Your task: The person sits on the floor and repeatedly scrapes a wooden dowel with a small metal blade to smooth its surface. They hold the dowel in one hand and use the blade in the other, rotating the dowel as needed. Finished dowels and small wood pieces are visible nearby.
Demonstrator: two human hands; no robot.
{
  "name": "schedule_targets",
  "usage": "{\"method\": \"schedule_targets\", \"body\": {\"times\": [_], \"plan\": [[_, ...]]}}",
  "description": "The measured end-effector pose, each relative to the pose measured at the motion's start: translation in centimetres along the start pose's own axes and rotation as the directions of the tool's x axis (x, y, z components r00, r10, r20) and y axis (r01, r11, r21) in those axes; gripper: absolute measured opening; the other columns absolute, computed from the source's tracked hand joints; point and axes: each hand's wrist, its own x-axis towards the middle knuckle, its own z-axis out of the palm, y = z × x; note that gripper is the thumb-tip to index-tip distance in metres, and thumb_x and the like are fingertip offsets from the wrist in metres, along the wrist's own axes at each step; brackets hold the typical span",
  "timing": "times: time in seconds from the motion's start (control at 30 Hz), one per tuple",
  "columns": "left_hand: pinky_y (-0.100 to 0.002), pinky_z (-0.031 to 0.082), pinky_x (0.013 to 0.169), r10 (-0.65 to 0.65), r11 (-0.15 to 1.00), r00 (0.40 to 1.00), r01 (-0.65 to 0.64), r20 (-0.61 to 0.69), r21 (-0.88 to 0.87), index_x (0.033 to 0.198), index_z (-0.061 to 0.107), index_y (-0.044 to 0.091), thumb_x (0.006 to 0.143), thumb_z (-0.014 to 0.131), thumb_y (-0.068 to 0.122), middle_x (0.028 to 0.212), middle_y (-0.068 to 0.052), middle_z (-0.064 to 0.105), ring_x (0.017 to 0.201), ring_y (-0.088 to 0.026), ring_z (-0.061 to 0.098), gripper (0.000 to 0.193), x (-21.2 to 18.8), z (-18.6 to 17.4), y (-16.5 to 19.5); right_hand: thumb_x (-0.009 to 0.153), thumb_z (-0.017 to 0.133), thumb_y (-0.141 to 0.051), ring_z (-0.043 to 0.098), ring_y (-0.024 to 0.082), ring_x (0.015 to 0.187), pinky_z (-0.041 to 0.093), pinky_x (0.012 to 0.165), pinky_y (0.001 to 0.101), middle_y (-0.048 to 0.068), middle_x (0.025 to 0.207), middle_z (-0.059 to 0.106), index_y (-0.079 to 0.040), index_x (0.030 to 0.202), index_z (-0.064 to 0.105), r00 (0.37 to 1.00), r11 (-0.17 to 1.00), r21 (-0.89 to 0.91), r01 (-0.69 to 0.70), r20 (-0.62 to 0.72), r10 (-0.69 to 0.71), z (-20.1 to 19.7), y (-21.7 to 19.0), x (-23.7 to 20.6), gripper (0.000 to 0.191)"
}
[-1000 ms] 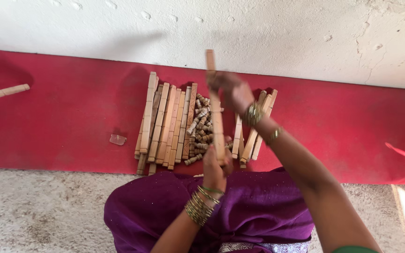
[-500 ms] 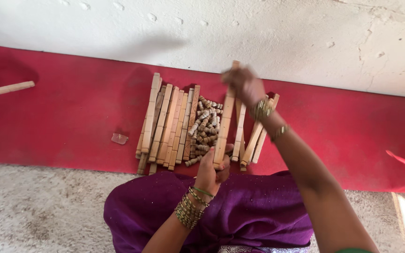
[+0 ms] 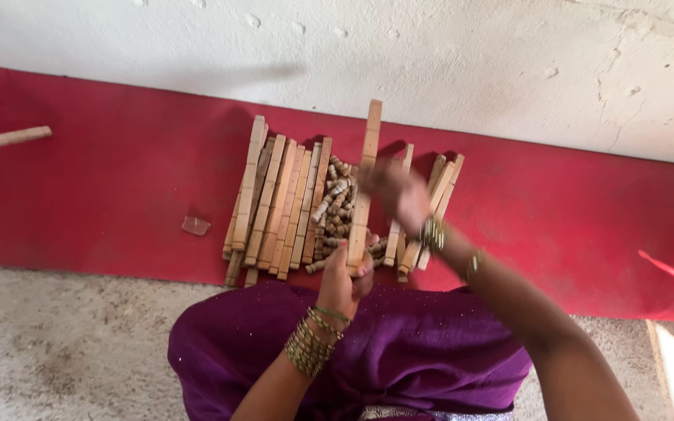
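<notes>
Fingers [image 3: 359,269] of our left hand [image 3: 342,282] are curled and pressed around the near end of a long wooden stick [image 3: 366,179], thumb on one side, the rest wrapped on the other, so that end sits pinched inside the fist. We wear gold bangles [image 3: 308,347] on that wrist, just above our purple garment [image 3: 399,351] at the bottom of the view. From the fist the stick runs away from us toward the wall, its far end sticking out past the other pieces. Our right hand [image 3: 399,195] is over the middle of the stick, blurred; we cannot tell if its fingers are spread or closed, or whether they touch the wood. It has a bracelet [image 3: 432,234] at the wrist. No real container here: the wood lies loose on the red mat [image 3: 118,179]. Under the held stick is a heap of small wooden pegs [image 3: 335,210], between a row of flat wooden slats [image 3: 274,203] on our left and a few more slats [image 3: 438,191] on our right, all lying side by side, lengthwise away from us. A small pale scrap [image 3: 196,226] lies on the mat left of the row, apart from it. Farther left, another wooden bar [image 3: 5,140] pokes in from the edge. Beyond the mat is a white plaster wall [image 3: 470,62]; nearer us, grey rough floor [image 3: 64,343].
</notes>
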Motion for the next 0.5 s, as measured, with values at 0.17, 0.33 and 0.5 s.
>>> {"method": "schedule_targets", "body": {"times": [0.17,0.33,0.5], "plan": [[-0.019,0.021,0.029,-0.054,0.998,0.998,0.053,0.028,0.043,0.11,0.056,0.001,0.102,0.025,0.033,0.054,0.006,0.04,0.035,-0.003,0.025,0.046,-0.9,1.3,0.4,0.065,0.068,-0.02,0.057,0.012,0.058,0.054,0.044,0.0177,0.004,0.079,0.064,-0.016,0.088,0.071,0.9,0.981,-0.157,0.112,-0.402,-0.167,1.8,10.0,8.8,0.024],[-0.02,0.023,0.026,0.036,0.995,0.999,-0.038,0.02,0.096,0.102,0.059,0.001,0.102,0.023,0.037,0.052,0.006,0.041,0.033,-0.003,0.027,0.05,0.9,-0.1,1.0,0.093,0.069,-0.007,0.057,0.01,0.053,0.048,0.037,0.02,0.009,0.082,0.065,-0.006,0.09,0.068,0.933,0.984,0.037,0.173,-0.326,-0.152,2.9,6.3,4.7,0.004],[-0.022,0.027,0.031,0.087,0.989,0.996,-0.085,-0.012,0.123,0.092,0.05,0.004,0.107,0.028,0.032,0.061,0.004,0.046,0.039,-0.004,0.032,0.038,1.7,-1.9,0.9,0.098,0.06,-0.007,0.061,0.006,0.06,0.052,0.045,0.0209,0.004,0.099,0.066,-0.011,0.111,0.061,0.78,0.81,0.201,0.551,-0.468,-0.415,3.5,-1.9,-6.0,0.014]]}}
